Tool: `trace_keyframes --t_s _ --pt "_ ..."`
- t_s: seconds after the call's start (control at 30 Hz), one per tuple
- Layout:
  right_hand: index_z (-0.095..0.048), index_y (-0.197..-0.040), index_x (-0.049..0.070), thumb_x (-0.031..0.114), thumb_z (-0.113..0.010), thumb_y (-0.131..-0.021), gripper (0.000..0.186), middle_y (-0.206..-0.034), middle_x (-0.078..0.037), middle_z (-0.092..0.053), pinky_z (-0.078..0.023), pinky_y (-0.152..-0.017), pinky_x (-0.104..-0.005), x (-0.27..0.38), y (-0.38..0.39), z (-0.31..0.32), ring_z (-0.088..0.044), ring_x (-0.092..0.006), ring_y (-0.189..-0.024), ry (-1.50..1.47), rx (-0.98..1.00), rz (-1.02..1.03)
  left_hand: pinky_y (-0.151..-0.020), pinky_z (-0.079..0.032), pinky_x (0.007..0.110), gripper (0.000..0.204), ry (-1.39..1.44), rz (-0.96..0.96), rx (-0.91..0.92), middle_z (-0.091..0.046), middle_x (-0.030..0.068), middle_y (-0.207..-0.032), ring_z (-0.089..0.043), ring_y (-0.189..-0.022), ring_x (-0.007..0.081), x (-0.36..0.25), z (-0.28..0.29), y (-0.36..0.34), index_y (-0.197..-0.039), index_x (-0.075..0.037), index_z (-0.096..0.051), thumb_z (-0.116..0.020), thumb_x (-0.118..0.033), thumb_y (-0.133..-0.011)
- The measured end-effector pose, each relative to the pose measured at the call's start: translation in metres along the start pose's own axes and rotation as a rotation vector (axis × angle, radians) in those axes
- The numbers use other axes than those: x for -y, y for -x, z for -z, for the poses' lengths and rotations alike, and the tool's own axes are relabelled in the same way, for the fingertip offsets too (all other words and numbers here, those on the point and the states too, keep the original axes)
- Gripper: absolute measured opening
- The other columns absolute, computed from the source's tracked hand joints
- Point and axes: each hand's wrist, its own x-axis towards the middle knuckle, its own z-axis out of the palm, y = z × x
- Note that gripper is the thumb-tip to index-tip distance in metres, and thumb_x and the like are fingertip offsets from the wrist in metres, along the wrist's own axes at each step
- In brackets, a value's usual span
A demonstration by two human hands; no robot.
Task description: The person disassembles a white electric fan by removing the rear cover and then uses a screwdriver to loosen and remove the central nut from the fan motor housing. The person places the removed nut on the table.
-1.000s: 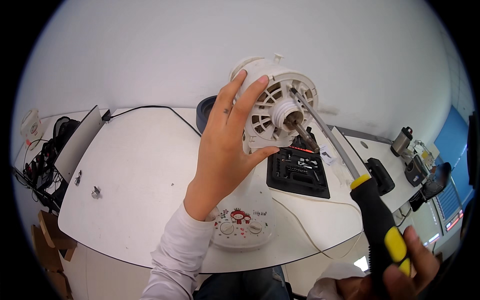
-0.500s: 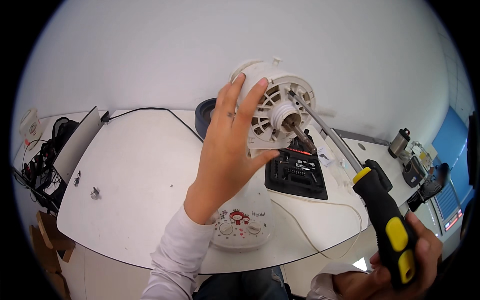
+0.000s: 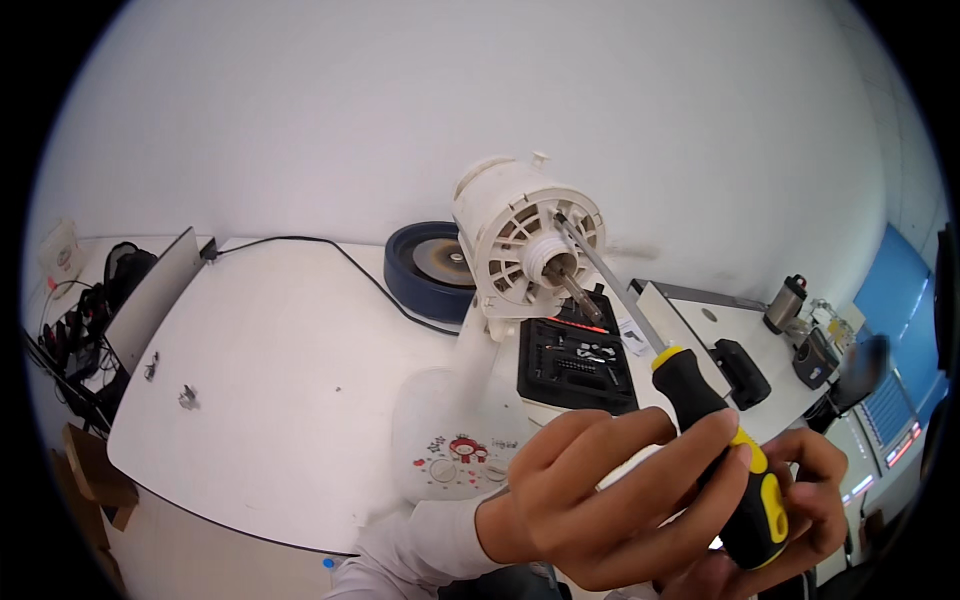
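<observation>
A screwdriver (image 3: 690, 385) with a black and yellow handle slants across the right side. Its tip meets the upper part of the slotted front of a white fan motor housing (image 3: 500, 215). From the threaded collar of that housing a metal shaft (image 3: 585, 300) sticks out. My left hand (image 3: 600, 480) has its fingers closed on the screwdriver handle. Around the lower end of the same handle curls my right hand (image 3: 815, 490). Beneath the housing stands the white fan base (image 3: 405, 425) with two knobs and a cartoon print, partly behind my left forearm.
Behind the fan lies a dark blue round part (image 3: 400, 275) with a metal disc; a black cable (image 3: 340, 252) runs past it. An open black tool case (image 3: 535, 375) is right of the stand. Small metal piece (image 3: 187, 397) at left; black case (image 3: 740, 372) and bottle (image 3: 786, 303) at right.
My left hand has left the motor housing and come down right onto the screwdriver handle. The housing sits lower and slightly left in view. The screwdriver tip remains at the housing front.
</observation>
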Motion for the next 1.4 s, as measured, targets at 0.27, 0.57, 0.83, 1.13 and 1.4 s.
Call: trace_keyframes --t_s 0.27,0.57,0.83,1.13,1.4 --pt "-0.036 -0.122 0.017 0.014 -0.061 -0.087 0.043 -0.114 -0.021 -0.047 -0.057 -0.077 -0.0413 -0.023 0.009 0.012 -0.059 -0.0414 -0.098 0.229 -0.043 0.528 -0.054 -0.048 0.021 0.028 0.139 0.086 0.080 -0.068 0.0040 -0.099 -0.058 -0.067 0.0132 -0.005 0.000 -0.015 -0.098 -0.010 -0.070 -0.056 -0.012 -0.074" --pt "-0.040 -0.122 0.003 0.024 -0.067 -0.085 0.049 -0.107 -0.024 -0.053 -0.056 -0.074 -0.0342 -0.035 -0.001 0.011 -0.064 -0.0310 -0.086 0.255 -0.154 0.589 -0.047 -0.050 0.021 0.026 0.160 -0.097 -0.366 -0.063 0.0131 -0.102 -0.060 -0.056 0.0112 -0.006 -0.025 -0.004 -0.102 -0.012 -0.062 -0.066 -0.012 -0.076" --pt "-0.037 -0.125 0.002 0.025 -0.062 -0.088 0.050 -0.107 -0.025 -0.052 -0.055 -0.070 -0.0303 -0.036 0.004 -0.011 -0.063 -0.0273 -0.082 0.256 -0.421 0.559 -0.044 -0.046 0.019 0.029 0.172 -0.056 -0.286 -0.065 0.0064 -0.089 -0.056 -0.050 0.0089 -0.007 -0.014 -0.005 -0.097 -0.014 -0.064 -0.071 -0.024 -0.071" --pt "-0.038 -0.121 0.003 0.038 -0.061 -0.083 0.057 -0.100 -0.017 -0.053 -0.048 -0.064 -0.0286 -0.043 0.008 -0.006 -0.058 -0.0241 -0.077 0.242 -0.487 0.592 -0.042 -0.042 0.018 0.037 0.158 0.090 -0.607 -0.070 0.0073 -0.077 -0.051 -0.047 0.0101 -0.023 -0.041 -0.018 -0.100 -0.009 -0.059 -0.070 -0.027 -0.070" --pt "-0.043 -0.113 0.006 0.028 -0.079 -0.072 0.059 -0.098 -0.014 -0.053 -0.044 -0.056 -0.0258 -0.042 0.010 0.015 -0.054 -0.0219 -0.068 -0.005 -0.119 0.460 -0.061 -0.045 0.026 0.022 0.041 0.166 -0.514 -0.065 -0.0024 -0.080 -0.049 -0.062 0.0114 -0.022 -0.041 -0.007 -0.090 -0.017 -0.064 -0.065 -0.022 -0.068"
